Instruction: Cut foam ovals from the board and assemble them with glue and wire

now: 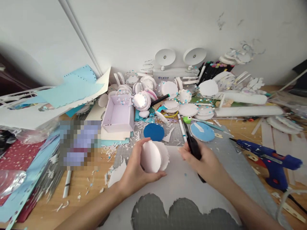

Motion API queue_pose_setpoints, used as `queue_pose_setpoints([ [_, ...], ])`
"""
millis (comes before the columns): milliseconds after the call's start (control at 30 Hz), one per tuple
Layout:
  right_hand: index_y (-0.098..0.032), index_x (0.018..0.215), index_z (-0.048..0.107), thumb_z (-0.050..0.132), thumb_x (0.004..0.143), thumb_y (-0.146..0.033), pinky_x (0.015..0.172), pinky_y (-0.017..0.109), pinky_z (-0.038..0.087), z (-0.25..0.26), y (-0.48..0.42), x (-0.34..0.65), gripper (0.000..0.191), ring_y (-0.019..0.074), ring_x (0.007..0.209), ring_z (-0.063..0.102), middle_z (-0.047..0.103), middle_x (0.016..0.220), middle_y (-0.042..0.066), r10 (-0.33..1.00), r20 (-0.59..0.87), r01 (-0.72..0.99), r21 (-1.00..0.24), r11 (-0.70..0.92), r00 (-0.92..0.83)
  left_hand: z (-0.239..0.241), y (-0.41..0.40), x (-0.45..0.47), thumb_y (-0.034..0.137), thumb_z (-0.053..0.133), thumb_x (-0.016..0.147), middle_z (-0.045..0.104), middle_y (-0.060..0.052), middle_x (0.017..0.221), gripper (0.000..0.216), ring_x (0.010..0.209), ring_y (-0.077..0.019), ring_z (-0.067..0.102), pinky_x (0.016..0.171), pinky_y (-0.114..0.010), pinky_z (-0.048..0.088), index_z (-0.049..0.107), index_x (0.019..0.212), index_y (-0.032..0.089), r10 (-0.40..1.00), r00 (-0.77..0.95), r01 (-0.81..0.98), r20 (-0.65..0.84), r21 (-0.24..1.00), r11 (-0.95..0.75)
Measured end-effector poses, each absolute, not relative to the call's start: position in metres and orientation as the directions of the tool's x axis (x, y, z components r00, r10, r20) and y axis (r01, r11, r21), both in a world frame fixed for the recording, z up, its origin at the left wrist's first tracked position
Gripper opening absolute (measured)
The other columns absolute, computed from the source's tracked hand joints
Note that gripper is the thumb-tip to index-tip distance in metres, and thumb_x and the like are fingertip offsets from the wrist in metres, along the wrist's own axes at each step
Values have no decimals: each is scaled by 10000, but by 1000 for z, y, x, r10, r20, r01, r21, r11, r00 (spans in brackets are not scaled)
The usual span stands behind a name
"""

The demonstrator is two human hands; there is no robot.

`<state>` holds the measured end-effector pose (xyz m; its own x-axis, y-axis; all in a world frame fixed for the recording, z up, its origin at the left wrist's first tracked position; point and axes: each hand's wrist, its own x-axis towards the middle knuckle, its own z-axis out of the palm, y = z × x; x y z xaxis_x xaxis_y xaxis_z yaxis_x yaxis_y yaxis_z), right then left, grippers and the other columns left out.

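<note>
My left hand [141, 164] is curled round white round discs [151, 156], thumb at the bottom edge and fingers at the top left. At least two discs stand apart at the right like a wedge, the rear one with a ragged edge. In my right hand [202, 158] is a long black tool [193, 143], held upright and slanting; its exact kind is hard to tell. Under both hands lies a white sheet [177, 182] with scalloped cut-outs along its near side. A dark blue round lid [153, 132] lies just beyond my left hand.
A grey cutting mat [249, 191] covers the table's middle. A blue glue gun [271, 159] lies at the right with its cord. Beyond stand a lilac box [117, 115], a light blue disc [202, 131], decorated white discs [188, 109] and a marker [181, 127]. Paper scraps litter the wood.
</note>
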<state>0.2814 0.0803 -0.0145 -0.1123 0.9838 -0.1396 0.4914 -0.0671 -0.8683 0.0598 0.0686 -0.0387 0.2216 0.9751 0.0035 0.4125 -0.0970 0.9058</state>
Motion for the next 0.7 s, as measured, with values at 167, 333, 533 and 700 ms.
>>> queue_pose_setpoints([
  [167, -225, 781, 408, 609, 807, -403, 403, 205, 286, -12, 83, 268, 269, 57, 391, 328, 442, 570, -91, 893, -376, 266, -912, -311, -247, -34, 67, 60, 366, 845, 604, 406, -104, 1323, 926, 1195, -319, 460, 1027, -508, 380, 270, 1329, 318, 934, 356, 407, 9, 899, -164],
  [333, -222, 800, 408, 643, 764, -361, 397, 193, 264, -10, 81, 287, 275, 58, 385, 328, 351, 515, -116, 946, -277, 178, -952, -247, -168, -30, 71, 54, 448, 817, 628, 377, -136, 1382, 930, 1273, -358, 400, 1044, -565, 347, 254, 1355, 302, 905, 419, 429, 68, 864, -263],
  [533, -216, 813, 436, 578, 814, -324, 394, 198, 275, 0, 75, 311, 178, 70, 407, 335, 361, 549, -93, 940, -215, 267, -953, -143, -265, -25, 71, 51, 602, 804, 533, 98, -195, 1545, 1200, 1418, -424, 120, 1098, -650, 179, 124, 1463, 267, 840, 500, 499, 209, 723, -477],
  [700, -203, 804, 491, 559, 804, -205, 558, 239, 438, 1, 69, 272, 68, 128, 604, 529, 554, 696, -25, 939, -56, 515, -846, 137, -340, -23, 64, 54, 547, 804, 575, 207, -188, 1519, 1145, 1384, -397, 258, 1094, -599, 275, 134, 1462, 272, 762, 608, 414, 224, 730, -544],
])
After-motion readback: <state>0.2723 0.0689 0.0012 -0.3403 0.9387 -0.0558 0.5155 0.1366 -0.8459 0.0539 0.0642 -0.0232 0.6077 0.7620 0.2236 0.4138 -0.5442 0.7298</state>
